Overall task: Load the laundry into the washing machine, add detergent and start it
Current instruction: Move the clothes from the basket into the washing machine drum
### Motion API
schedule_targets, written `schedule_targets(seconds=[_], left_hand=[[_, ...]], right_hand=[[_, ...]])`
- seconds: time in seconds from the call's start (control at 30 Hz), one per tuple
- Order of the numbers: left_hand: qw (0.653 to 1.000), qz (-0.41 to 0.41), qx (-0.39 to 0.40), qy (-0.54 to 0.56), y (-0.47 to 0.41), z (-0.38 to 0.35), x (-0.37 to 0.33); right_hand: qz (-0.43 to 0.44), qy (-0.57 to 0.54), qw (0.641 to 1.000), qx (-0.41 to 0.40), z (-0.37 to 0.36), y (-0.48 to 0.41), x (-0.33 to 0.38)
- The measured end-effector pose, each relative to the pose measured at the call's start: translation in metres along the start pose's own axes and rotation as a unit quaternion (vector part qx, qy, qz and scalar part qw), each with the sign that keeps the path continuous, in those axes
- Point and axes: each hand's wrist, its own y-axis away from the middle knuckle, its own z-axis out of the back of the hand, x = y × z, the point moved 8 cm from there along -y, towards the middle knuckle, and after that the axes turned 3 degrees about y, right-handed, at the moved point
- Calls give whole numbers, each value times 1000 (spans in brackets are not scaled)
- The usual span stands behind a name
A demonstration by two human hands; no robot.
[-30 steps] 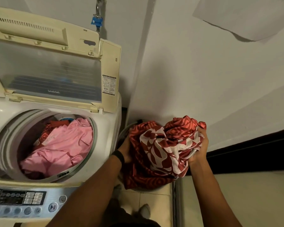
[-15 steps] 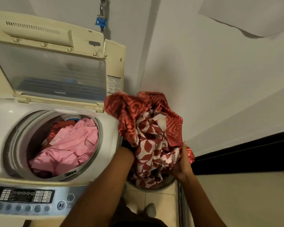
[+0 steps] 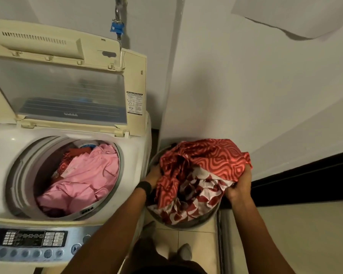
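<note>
I see the red-patterned cloth bunched over a round basket, just at 3 o'clock of the washing machine and not yet in the drum. R hand clenches the cloth's 3 o'clock edge, fingers curled round a fold. L hand is pushed in at the 9 o'clock side w/ fingers hidden by fabric, so I can't tell if it grips. That wrist has a black wristband. The cloth's lower part hangs into the basket.

The lid stands open toward 12, instruction sticker on its right frame. The drum holds a pink garment, w/ some red fabric at its 10 o'clock. Between cloth and drum opening sit the machine's white top edge and the L forearm.

Control panel is at 7 o'clock of frame. A blue hose fitting is on the wall at 12, a dark strip at 3, a shoe at 6.
</note>
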Motion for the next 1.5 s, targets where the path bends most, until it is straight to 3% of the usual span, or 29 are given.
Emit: schedule_targets(seconds=[0.03,0.17,0.23,0.3,0.4,0.47,0.53,0.63,0.7,0.73,0.87,0.93,0.97,1.0,1.07,1.13,1.2,1.3,1.37,1.43,1.5], left_hand=[[1000,-14,7,6,10,-8,-8],[986,82,19,143,4,-28,26],[993,46,33,103,28,-48,6],[996,-63,50,45,49,-77,-28],[972,-208,100,-39,66,-120,-67],[969,-241,49,-23,57,-118,-74],[968,-249,-13,32,54,-108,-82],[966,-260,-9,12,56,-112,-94],[958,-276,43,-62,50,-121,-89],[948,-283,91,-117,49,-131,-84],[877,-193,333,-289,42,-138,-39],[886,-116,388,-227,21,-107,-34],[907,-90,380,-158,5,-89,-35],[940,-67,323,-86,-19,-70,-36],[987,-16,142,70,-55,-33,-39],[988,7,36,150,-76,-25,-31],[990,69,-61,104,-96,-21,-5],[986,118,-115,-15,-184,-15,67],[984,158,-84,26,-183,-30,68],[984,139,-29,111,-148,-53,26],[983,95,-68,140,-120,-56,-8]], right_hand=[[10,17,1000,20,-4,3,4],[8,41,999,1,0,9,-7],[2,100,995,0,1,13,-16],[-21,183,983,-10,8,18,-28],[-62,276,959,-18,32,18,-46],[-72,316,946,-16,41,17,-48],[-68,325,943,0,46,17,-45],[-58,172,982,45,40,26,-38],[-20,97,995,33,42,22,-26],[-9,118,992,32,39,21,-22],[-43,325,943,59,22,1,-38],[7,381,924,4,31,-17,-36],[32,380,924,-30,33,-20,-34],[52,360,929,-64,38,-20,-30],[59,302,944,-117,49,-13,-28],[57,255,956,-134,60,-1,-28],[45,250,959,-125,65,12,-31],[10,301,951,-73,66,25,-39],[-8,368,929,-40,68,29,-45],[-23,396,918,-20,70,29,-55],[-30,382,924,-17,64,28,-63]])
